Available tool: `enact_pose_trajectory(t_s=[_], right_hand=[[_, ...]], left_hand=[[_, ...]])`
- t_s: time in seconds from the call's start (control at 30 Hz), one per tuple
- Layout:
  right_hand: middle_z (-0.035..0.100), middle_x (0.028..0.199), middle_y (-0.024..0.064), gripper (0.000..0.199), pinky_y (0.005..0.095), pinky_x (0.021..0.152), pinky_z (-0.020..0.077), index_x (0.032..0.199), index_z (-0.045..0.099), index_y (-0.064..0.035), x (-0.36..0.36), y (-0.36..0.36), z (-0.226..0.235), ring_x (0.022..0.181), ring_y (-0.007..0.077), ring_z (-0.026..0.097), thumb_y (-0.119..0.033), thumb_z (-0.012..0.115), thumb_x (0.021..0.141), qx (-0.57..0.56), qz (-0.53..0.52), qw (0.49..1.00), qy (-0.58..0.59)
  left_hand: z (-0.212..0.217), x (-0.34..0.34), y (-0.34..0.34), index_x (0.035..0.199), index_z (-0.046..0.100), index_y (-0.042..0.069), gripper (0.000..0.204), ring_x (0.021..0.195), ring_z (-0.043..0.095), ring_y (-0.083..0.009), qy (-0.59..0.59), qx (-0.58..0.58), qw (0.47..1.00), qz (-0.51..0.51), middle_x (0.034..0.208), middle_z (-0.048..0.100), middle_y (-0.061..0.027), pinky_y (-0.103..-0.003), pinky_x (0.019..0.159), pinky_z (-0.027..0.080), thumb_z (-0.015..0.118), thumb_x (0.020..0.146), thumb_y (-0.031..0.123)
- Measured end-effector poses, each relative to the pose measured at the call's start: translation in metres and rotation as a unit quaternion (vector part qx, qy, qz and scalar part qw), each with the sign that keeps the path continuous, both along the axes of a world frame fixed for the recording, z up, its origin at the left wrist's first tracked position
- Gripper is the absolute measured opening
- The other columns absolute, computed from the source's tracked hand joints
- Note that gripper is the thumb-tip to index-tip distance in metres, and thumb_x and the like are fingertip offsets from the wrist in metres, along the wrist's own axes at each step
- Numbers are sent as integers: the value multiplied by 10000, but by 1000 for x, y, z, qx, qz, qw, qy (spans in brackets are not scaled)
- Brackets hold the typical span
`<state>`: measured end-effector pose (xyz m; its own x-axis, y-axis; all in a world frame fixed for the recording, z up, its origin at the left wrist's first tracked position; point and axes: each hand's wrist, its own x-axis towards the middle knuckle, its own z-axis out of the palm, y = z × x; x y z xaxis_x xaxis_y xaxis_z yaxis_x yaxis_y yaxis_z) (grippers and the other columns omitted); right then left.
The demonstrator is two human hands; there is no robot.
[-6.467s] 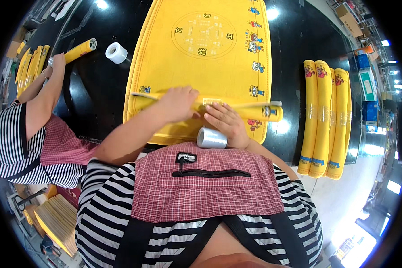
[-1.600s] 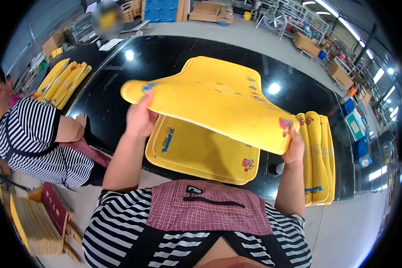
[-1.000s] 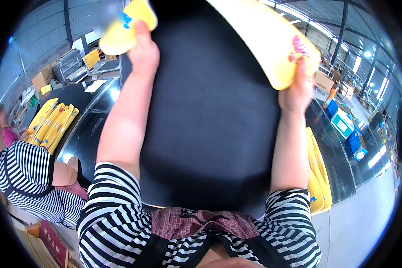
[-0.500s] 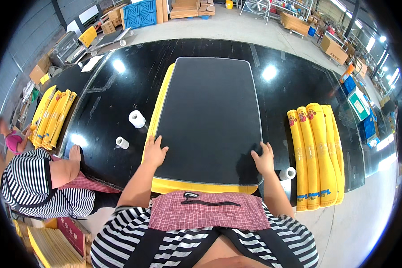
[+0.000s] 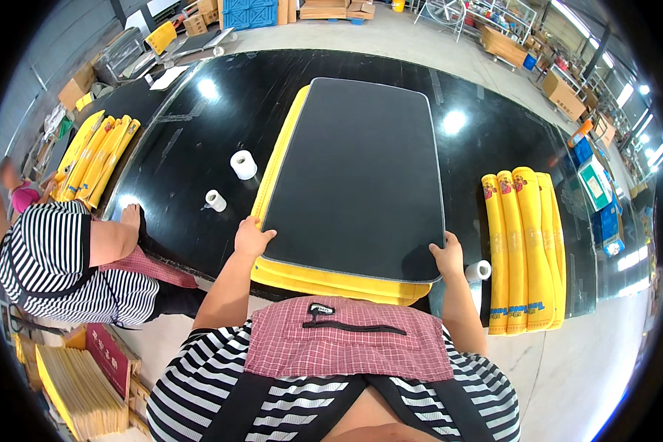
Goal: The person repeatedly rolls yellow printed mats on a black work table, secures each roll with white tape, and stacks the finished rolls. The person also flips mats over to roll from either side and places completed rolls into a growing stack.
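Note:
A black rectangular mat point(image 5: 357, 177) with rounded corners and a thin pale edging lies face up on a stack of yellow mats point(image 5: 346, 283), whose edges show along its left and near sides. My left hand point(image 5: 252, 237) grips the mat's left edge near the front, thumb on top, the other fingers partly hidden at the side. My right hand point(image 5: 449, 256) holds the opposite edge near the front right corner in the same way. A white tape roll point(image 5: 479, 271) stands just beside my right hand.
On the black table point(image 5: 191, 162) are two more white rolls, a larger one point(image 5: 244, 164) and a smaller one point(image 5: 215, 200). Rolled yellow mats point(image 5: 524, 250) lie at the right; more folded yellow mats point(image 5: 99, 158) are at the left. A co-worker in stripes point(image 5: 51, 250) stands at the left.
My hands have gone from lying spread on the mat to gripping its side edges. The black mat has shifted away from me, baring more yellow at the near side. The view has tilted slightly.

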<state>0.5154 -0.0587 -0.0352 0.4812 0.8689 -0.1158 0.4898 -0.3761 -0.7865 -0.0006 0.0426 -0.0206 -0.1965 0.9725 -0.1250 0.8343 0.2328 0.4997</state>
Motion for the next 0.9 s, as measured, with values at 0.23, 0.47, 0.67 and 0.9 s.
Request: enact_pose_trajectory(t_s=[0.23, 0.47, 0.67, 0.9], right_hand=[[669, 1325, 210, 593, 386, 1060, 488, 1462, 514, 40, -15, -31, 8, 1236, 316, 648, -22, 697, 902, 23, 34, 998, 40], [656, 1343, 196, 571, 376, 1068, 479, 1449, 510, 40, -26, -38, 16, 1240, 293, 634, 4, 679, 904, 76, 25, 991, 105], [492, 1547, 277, 739, 371, 1228, 323, 1563, 414, 11, -61, -74, 6, 1498, 355, 422, -26, 712, 887, 83, -10, 996, 36], [715, 1312, 179, 465, 333, 1114, 463, 1388, 640, 14, -60, -90, 42, 1237, 252, 661, -56, 690, 931, -130, 66, 968, 202]], left_hand=[[6, 2, -5, 1214, 658, -10, 513, 1129, 668, -399, -32, 41, 998, -30, 1184, 688, -237, -446, 994, 524, 819, 840, 302], [39, 1, -10, 1114, 682, 3, 295, 1049, 668, -456, -78, 90, 990, -75, 1052, 715, -257, -504, 904, 521, 686, 962, 256], [-14, -34, -41, 1153, 654, -9, 366, 1014, 690, -428, -41, 44, 997, -40, 1045, 722, -239, -487, 907, 537, 733, 940, 277], [-21, -22, -87, 1421, 503, -51, 592, 1167, 646, -228, -473, 121, 870, 65, 1205, 696, -144, -352, 1032, 498, 766, 896, 28]])
